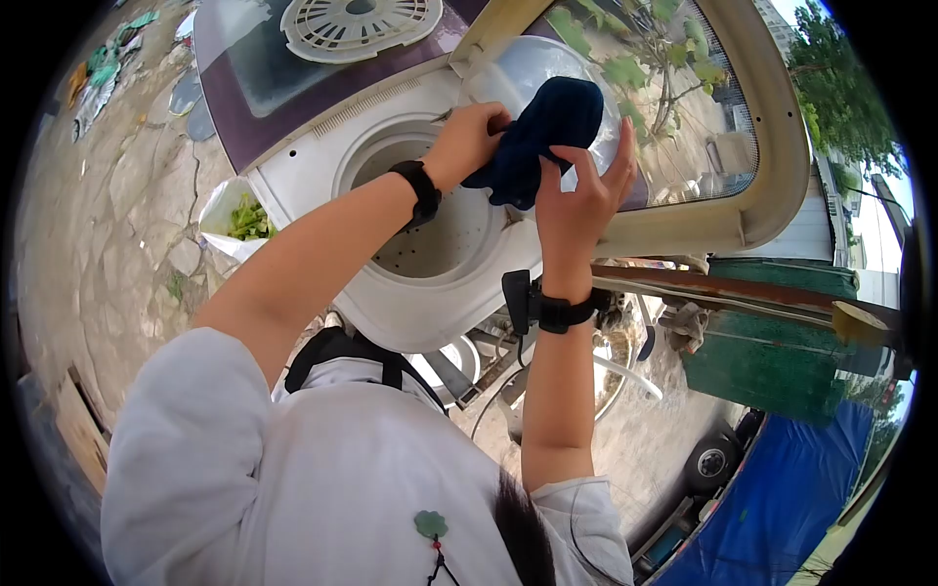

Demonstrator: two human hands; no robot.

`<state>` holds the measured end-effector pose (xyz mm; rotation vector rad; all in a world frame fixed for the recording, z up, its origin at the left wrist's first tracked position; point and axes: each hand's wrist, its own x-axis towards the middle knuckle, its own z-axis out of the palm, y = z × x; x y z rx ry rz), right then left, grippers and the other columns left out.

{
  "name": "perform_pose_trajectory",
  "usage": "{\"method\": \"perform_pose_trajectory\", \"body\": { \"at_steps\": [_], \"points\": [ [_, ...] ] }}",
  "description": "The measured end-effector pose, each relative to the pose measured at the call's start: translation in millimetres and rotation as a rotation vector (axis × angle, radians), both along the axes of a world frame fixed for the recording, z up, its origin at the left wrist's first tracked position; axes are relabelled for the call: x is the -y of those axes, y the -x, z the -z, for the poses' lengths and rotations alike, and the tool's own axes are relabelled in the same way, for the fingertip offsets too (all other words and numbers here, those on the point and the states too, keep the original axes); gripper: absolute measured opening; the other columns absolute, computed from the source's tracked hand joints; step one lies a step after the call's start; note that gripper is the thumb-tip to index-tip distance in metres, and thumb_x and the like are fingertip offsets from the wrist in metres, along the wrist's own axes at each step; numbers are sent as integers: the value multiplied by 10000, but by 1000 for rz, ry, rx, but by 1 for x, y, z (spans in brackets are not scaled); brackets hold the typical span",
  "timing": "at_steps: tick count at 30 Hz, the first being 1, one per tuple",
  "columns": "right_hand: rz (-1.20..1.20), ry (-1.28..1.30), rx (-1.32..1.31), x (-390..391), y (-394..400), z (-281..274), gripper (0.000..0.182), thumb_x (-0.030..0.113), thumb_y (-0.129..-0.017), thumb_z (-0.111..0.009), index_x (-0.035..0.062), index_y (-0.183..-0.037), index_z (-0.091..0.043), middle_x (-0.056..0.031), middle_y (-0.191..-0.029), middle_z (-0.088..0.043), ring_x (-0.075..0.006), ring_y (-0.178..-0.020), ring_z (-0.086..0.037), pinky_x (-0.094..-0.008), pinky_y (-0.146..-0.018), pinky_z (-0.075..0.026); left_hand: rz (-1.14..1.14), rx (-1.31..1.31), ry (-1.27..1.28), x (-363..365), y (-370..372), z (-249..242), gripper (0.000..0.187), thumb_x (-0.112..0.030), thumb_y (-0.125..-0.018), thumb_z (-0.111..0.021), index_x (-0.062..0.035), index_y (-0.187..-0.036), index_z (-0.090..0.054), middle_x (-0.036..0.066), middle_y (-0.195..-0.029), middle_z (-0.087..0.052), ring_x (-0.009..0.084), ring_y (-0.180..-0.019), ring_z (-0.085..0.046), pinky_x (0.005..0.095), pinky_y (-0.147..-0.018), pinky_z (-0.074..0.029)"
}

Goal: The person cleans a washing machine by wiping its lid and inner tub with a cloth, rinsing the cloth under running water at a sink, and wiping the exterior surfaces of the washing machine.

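A dark blue cloth (557,122) hangs between my two hands, above the right rim of a round white tub with small holes in its bottom. My left hand (471,142) pinches the cloth's left edge with curled fingers. On the other side, my right hand (586,190) grips the cloth between thumb and index finger, its other fingers raised. The tub (415,256) sits in the white top of a washing machine (391,317). Behind the cloth is a translucent round plastic piece (498,73), partly hidden by it.
A raised beige-framed lid (772,186) stands at the right. A round slotted cover (362,24) lies on the machine's purple-edged part. Left of the machine is a white bag (223,217) with green leaves. A rusty bar (684,281) and blue tarp (782,479) are on the right.
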<state>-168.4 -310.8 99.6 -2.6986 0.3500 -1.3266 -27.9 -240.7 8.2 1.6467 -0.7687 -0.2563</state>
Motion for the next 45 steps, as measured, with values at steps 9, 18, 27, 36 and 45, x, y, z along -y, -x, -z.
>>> {"method": "perform_pose_trajectory", "body": {
  "at_steps": [9,18,27,36,45],
  "points": [
    [-21,57,-9,-10,10,6,177,-4,-684,-735,98,-813,-667,-184,-1470,-399,-378,-1308,-416,-447,-1069,-351,-199,122,39,-10,-3,23,74,-23,-792,-619,1,-861,-607,203,-849,-647,392,-829,-614,428,-736,-489],
    [7,77,-6,-15,6,4,194,0,-679,-756,97,-819,-664,-184,-1484,-380,-373,-1322,-402,-442,-1065,-351,-350,285,59,1,-11,24,167,7,-794,-649,-20,-935,-564,169,-918,-596,329,-856,-595,397,-748,-482],
    [-7,117,-54,-8,15,9,148,33,-707,-767,98,-820,-698,-181,-1469,-394,-388,-1333,-389,-449,-1086,-339,-374,44,-48,-44,-21,25,142,-73,-792,-692,-18,-875,-590,171,-870,-637,352,-875,-609,419,-742,-478],
    [77,57,-66,-4,3,2,127,120,-721,-799,113,-806,-704,-195,-1486,-364,-392,-1341,-379,-464,-1101,-304,-437,337,104,2,-64,24,260,-80,-849,-688,-15,-1057,-545,163,-944,-678,297,-888,-678,367,-800,-525],
    [68,64,-44,-9,1,1,159,50,-663,-799,93,-766,-686,-208,-1499,-350,-387,-1330,-368,-444,-1064,-329,-336,224,-136,-12,-64,26,418,-106,-774,-708,-40,-1101,-456,178,-874,-676,363,-822,-671,411,-738,-533]
  ]
}}
